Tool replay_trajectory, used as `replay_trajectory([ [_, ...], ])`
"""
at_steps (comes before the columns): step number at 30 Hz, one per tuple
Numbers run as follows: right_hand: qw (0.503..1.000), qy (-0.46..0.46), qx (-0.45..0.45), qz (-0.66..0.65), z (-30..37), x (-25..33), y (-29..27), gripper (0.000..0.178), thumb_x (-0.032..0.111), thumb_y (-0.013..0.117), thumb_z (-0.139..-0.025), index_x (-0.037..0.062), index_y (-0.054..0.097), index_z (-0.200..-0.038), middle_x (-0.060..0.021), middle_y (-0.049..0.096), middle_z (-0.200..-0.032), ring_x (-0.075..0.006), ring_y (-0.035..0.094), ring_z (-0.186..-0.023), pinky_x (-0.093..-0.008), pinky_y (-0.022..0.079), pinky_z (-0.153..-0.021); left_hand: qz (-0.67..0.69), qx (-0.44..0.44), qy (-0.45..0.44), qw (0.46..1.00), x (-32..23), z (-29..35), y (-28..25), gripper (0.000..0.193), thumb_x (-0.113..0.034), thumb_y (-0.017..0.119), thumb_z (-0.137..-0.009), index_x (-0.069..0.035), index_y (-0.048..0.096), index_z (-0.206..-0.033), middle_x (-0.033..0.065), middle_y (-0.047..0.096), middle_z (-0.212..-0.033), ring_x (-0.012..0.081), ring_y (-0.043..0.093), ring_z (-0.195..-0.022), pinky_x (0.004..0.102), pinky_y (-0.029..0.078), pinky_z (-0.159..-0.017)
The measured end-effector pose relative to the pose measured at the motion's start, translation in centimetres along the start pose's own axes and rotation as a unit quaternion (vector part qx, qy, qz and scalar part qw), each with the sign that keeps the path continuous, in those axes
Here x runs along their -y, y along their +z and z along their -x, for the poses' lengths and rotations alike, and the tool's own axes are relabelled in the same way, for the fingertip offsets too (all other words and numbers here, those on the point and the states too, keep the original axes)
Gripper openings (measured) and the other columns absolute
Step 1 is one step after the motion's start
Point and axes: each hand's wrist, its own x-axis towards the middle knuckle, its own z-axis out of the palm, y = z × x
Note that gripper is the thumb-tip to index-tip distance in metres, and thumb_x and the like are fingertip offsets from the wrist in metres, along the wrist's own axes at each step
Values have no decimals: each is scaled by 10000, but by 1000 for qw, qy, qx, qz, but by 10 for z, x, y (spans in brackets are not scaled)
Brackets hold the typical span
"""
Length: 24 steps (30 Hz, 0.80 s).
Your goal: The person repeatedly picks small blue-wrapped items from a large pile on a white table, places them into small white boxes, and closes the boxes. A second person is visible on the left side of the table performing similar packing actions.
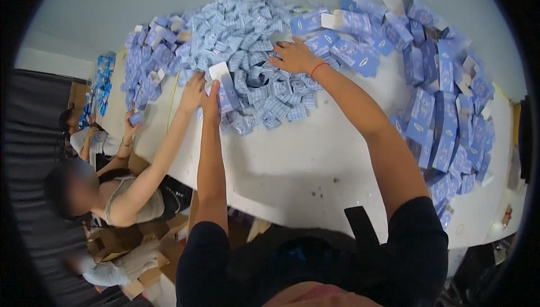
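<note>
My left hand (210, 100) is closed on a small blue-purple carton (228, 94), whose white flap stands up open. The carton is at the left front edge of a big heap of light-blue checked sachets (236, 39). On the right side of that heap lies my right hand (295, 56), palm down with its fingers spread, and I see nothing gripped in it. A red string circles that wrist. Another person's hand (194, 88) reaches into the heap close beside my left hand; what it touches is hidden.
Many blue cartons (444, 115) are piled along the right side of the white table (292, 160), with flat cartons (357, 56) at the back. More cartons (152, 54) are heaped at the left. Co-workers sit along the left edge, one holding a small carton (136, 118). Cardboard boxes (115, 242) stand below.
</note>
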Motion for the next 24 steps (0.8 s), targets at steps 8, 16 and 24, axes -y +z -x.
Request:
replay_trajectory([
  [8, 969, -37, 87, -228, 168, 88, -56, 557, 422, 705, -817, 81, 549, -1229, -183, 592, -1103, -347, 537, -1047, -434, 394, -945, 72, -67, -2, 995, -3, 159, -49, 225, -195, 496, -978, -13, 542, -1102, 76, 614, -961, 138, 621, -845, 305, 529, -741],
  [16, 993, -95, -27, -57, 287, 204, 21, 974, 531, 769, -692, 277, 300, -1507, -171, 75, -1597, -517, 50, -1425, -750, 126, -1045, 204, 45, 111, 972, 37, 284, -44, 466, -244, 624, -885, -87, 381, -1251, 91, 583, -1057, 171, 605, -932, 287, 512, -810],
  [24, 997, 18, -71, 39, 361, 208, 58, 646, 339, 642, -891, 231, 381, -1472, -161, 231, -1559, -451, 164, -1429, -592, 142, -1137, 60, -12, 166, 984, 78, 317, -16, 762, -153, 676, -618, -57, 301, -1275, 117, 517, -1068, 190, 509, -991, 310, 420, -897],
])
